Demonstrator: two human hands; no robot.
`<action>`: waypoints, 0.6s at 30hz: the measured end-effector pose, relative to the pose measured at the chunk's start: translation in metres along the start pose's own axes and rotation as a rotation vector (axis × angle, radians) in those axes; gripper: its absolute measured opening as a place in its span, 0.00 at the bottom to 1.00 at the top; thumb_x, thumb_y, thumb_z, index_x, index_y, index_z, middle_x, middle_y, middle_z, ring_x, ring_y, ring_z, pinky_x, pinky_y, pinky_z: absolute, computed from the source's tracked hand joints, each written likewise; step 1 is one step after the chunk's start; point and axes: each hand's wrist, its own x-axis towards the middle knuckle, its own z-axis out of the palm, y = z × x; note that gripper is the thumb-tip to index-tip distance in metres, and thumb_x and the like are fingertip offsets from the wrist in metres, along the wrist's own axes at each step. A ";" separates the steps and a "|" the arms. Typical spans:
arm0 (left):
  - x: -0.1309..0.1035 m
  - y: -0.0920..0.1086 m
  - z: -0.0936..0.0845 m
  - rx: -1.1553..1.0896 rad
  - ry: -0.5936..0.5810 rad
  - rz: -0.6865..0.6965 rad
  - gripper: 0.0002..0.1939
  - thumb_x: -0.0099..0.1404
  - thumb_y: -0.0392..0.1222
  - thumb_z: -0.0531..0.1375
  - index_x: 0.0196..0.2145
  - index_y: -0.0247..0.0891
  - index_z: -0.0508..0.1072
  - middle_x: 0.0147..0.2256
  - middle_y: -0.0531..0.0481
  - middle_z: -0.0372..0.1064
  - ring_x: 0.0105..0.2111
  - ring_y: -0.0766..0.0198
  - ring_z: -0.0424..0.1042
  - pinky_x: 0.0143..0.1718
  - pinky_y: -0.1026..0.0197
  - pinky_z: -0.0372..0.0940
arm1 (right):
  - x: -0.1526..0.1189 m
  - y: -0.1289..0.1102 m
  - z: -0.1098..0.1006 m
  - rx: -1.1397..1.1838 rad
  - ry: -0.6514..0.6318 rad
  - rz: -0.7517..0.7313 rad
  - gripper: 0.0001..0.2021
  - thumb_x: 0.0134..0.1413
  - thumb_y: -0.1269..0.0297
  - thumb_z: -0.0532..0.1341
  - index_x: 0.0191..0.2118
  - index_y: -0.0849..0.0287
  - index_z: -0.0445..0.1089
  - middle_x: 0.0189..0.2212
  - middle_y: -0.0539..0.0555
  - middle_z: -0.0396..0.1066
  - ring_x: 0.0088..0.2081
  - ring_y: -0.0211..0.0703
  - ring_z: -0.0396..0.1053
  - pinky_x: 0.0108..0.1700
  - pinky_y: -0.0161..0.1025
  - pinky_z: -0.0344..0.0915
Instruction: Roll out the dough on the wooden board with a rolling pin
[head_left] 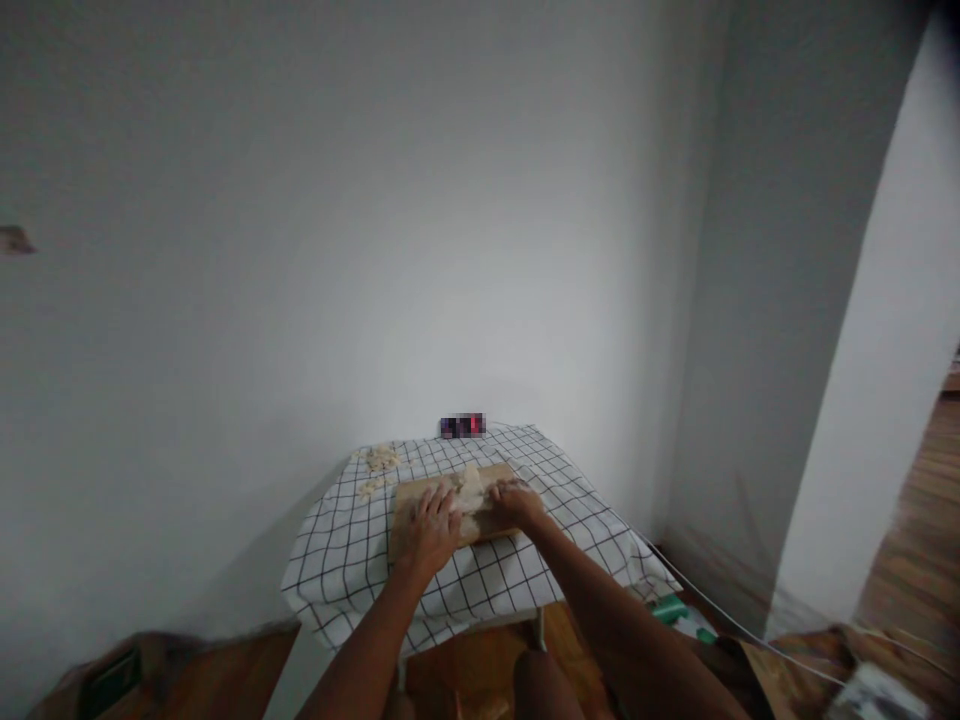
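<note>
A wooden board lies on a small table covered with a white cloth checked in black lines. Pale dough or flour is spread over the board's middle. Flat on the board's left part rests my left hand, its fingers apart and pointing away from me. Over the right part, my right hand has its fingers curled together at the edge of the pale material; what they hold, if anything, is too small to tell. Pale pieces lie at the cloth's back left.
A dark device with a blurred screen stands at the table's back edge against the wall. A white cable runs down past the right side. Green items and bags lie on the floor at the right.
</note>
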 end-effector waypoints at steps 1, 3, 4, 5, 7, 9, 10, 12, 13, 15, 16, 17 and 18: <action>-0.003 0.001 -0.001 0.005 -0.009 -0.025 0.28 0.83 0.46 0.54 0.75 0.48 0.75 0.78 0.44 0.67 0.79 0.44 0.64 0.79 0.38 0.64 | -0.001 -0.002 0.000 0.008 0.010 0.013 0.19 0.80 0.67 0.54 0.61 0.55 0.81 0.61 0.67 0.83 0.64 0.59 0.81 0.64 0.54 0.75; -0.008 0.003 0.000 0.009 -0.012 -0.052 0.28 0.83 0.48 0.53 0.75 0.47 0.75 0.79 0.43 0.65 0.80 0.41 0.62 0.78 0.34 0.64 | -0.003 -0.005 0.002 0.033 0.044 0.047 0.18 0.80 0.65 0.55 0.60 0.52 0.82 0.59 0.66 0.84 0.62 0.61 0.82 0.61 0.56 0.77; -0.010 0.004 0.001 0.011 -0.006 -0.051 0.28 0.83 0.49 0.53 0.75 0.46 0.75 0.78 0.42 0.66 0.79 0.40 0.63 0.78 0.32 0.64 | -0.005 -0.006 0.003 0.048 0.066 0.061 0.18 0.80 0.64 0.55 0.58 0.51 0.83 0.59 0.66 0.84 0.62 0.62 0.81 0.61 0.57 0.77; -0.011 0.005 0.002 0.016 -0.001 -0.045 0.28 0.83 0.50 0.53 0.73 0.45 0.77 0.78 0.41 0.67 0.79 0.38 0.63 0.78 0.31 0.64 | -0.006 -0.006 0.004 0.059 0.086 0.072 0.18 0.80 0.63 0.55 0.58 0.50 0.83 0.59 0.65 0.84 0.62 0.63 0.81 0.61 0.59 0.76; -0.011 0.007 0.004 0.030 0.002 -0.039 0.27 0.83 0.51 0.53 0.71 0.46 0.79 0.75 0.39 0.71 0.78 0.37 0.65 0.78 0.29 0.63 | -0.007 -0.007 0.008 0.070 0.104 0.075 0.18 0.80 0.64 0.54 0.57 0.51 0.83 0.60 0.65 0.83 0.63 0.64 0.80 0.62 0.62 0.76; -0.011 0.009 0.005 0.038 -0.010 -0.045 0.28 0.83 0.52 0.52 0.71 0.45 0.79 0.74 0.38 0.73 0.77 0.37 0.67 0.79 0.27 0.60 | -0.007 -0.008 0.013 0.063 0.096 0.061 0.19 0.80 0.64 0.53 0.58 0.52 0.83 0.61 0.66 0.82 0.64 0.66 0.79 0.61 0.62 0.76; -0.011 0.010 0.005 0.035 -0.020 -0.050 0.28 0.83 0.53 0.52 0.71 0.44 0.79 0.74 0.37 0.73 0.77 0.36 0.67 0.80 0.26 0.58 | -0.007 -0.008 0.015 0.056 0.094 0.054 0.19 0.80 0.64 0.53 0.58 0.52 0.83 0.62 0.66 0.82 0.65 0.66 0.78 0.61 0.62 0.76; -0.011 0.011 0.004 0.017 -0.034 -0.049 0.30 0.83 0.53 0.51 0.72 0.42 0.78 0.75 0.36 0.71 0.77 0.36 0.65 0.81 0.25 0.55 | -0.006 -0.008 0.018 0.041 0.113 0.048 0.20 0.80 0.64 0.52 0.58 0.53 0.83 0.63 0.66 0.81 0.66 0.65 0.78 0.62 0.61 0.75; -0.012 0.012 0.004 0.006 -0.037 -0.045 0.30 0.84 0.54 0.51 0.73 0.42 0.77 0.76 0.37 0.70 0.78 0.36 0.65 0.81 0.24 0.54 | -0.005 -0.008 0.019 0.036 0.124 0.051 0.21 0.81 0.65 0.51 0.58 0.53 0.83 0.63 0.66 0.82 0.66 0.65 0.77 0.62 0.61 0.75; -0.012 0.011 0.002 -0.005 -0.035 -0.044 0.31 0.84 0.54 0.51 0.75 0.44 0.76 0.77 0.39 0.68 0.78 0.36 0.64 0.82 0.25 0.53 | -0.002 -0.009 0.019 0.041 0.136 0.064 0.21 0.81 0.64 0.51 0.58 0.53 0.83 0.62 0.66 0.82 0.65 0.65 0.78 0.61 0.60 0.75; -0.011 0.011 0.001 -0.004 -0.034 -0.045 0.31 0.84 0.54 0.51 0.75 0.46 0.75 0.77 0.40 0.68 0.78 0.36 0.65 0.81 0.25 0.54 | 0.000 -0.009 0.018 0.050 0.136 0.074 0.22 0.82 0.64 0.51 0.57 0.53 0.84 0.61 0.66 0.83 0.65 0.66 0.78 0.60 0.59 0.76; -0.010 0.010 0.001 0.001 -0.036 -0.044 0.30 0.84 0.54 0.51 0.75 0.47 0.75 0.76 0.40 0.69 0.77 0.36 0.66 0.81 0.25 0.56 | 0.002 -0.010 0.017 0.061 0.133 0.084 0.22 0.82 0.64 0.51 0.56 0.53 0.84 0.61 0.66 0.83 0.64 0.66 0.79 0.59 0.59 0.77; -0.007 0.009 0.000 0.005 -0.039 -0.039 0.30 0.84 0.54 0.51 0.75 0.47 0.76 0.76 0.40 0.70 0.76 0.36 0.67 0.80 0.26 0.57 | 0.004 -0.010 0.016 0.071 0.131 0.094 0.22 0.82 0.64 0.51 0.56 0.53 0.84 0.60 0.66 0.83 0.63 0.66 0.80 0.58 0.59 0.77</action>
